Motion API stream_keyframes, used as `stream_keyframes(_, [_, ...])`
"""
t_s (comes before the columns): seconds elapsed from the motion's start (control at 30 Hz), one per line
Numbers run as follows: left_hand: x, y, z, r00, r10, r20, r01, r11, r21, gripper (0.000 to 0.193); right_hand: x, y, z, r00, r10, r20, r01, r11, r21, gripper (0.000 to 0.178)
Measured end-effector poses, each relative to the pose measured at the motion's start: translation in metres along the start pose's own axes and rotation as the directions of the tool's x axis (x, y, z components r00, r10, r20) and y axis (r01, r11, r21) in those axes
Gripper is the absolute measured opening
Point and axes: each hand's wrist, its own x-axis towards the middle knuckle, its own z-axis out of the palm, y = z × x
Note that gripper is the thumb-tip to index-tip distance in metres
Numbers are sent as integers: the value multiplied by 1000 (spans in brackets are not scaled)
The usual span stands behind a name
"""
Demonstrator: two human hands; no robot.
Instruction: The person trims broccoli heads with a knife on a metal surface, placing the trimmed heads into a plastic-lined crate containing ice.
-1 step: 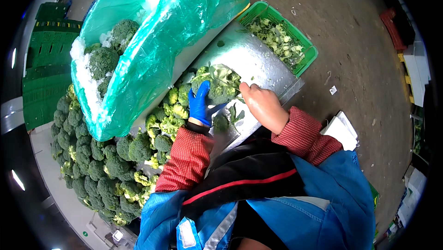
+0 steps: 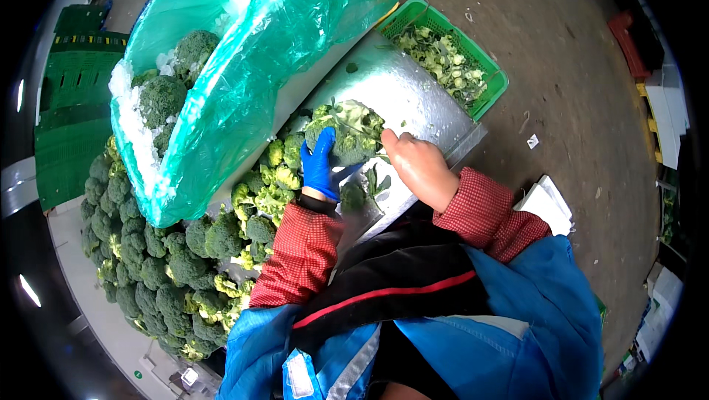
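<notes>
My left hand (image 2: 317, 169), in a blue glove, cups the near left side of a broccoli head (image 2: 356, 147), thumb and fingers spread around it. The head lies on a shiny metal work surface (image 2: 413, 97), its pale cut stem and leaves facing up and away. At its right side is my bare right hand (image 2: 419, 167), closed, the fingers curled; what they grip is hidden. Loose green leaves (image 2: 378, 182) and a dark floret (image 2: 353, 197) lie just below the broccoli head. More broccoli heads (image 2: 177, 260) are heaped to the left of my left arm.
A box lined with a green plastic bag (image 2: 244, 90) holds broccoli (image 2: 164, 98) and crushed ice (image 2: 133, 127) at upper left. Beyond the metal surface sits a green crate (image 2: 484, 110) of trimmings. Green crates (image 2: 77, 119) stand at far left. White paper (image 2: 545, 206) lies at right.
</notes>
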Motion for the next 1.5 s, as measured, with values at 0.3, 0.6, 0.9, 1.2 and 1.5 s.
stream_keyframes(0.3, [23,-26,-13,971,237,22,-232,965,-124,68,35,30,40,949,178,260,-175,984,-35,21])
stream_keyframes(0.6, [13,-32,-79,884,305,355,-210,937,-280,68,14,36,38,903,309,298,-385,890,244,24])
stream_keyframes(0.9, [-2,-14,-88,740,560,374,-580,812,-69,81,39,42,5,906,406,123,-414,909,49,22])
stream_keyframes(1.2, [13,-13,-64,754,577,314,-620,782,54,80,-10,2,22,984,11,175,-55,968,246,17])
stream_keyframes(1.5, [12,-9,-58,787,554,273,-596,797,100,76,-5,16,55,916,103,387,-268,875,402,16])
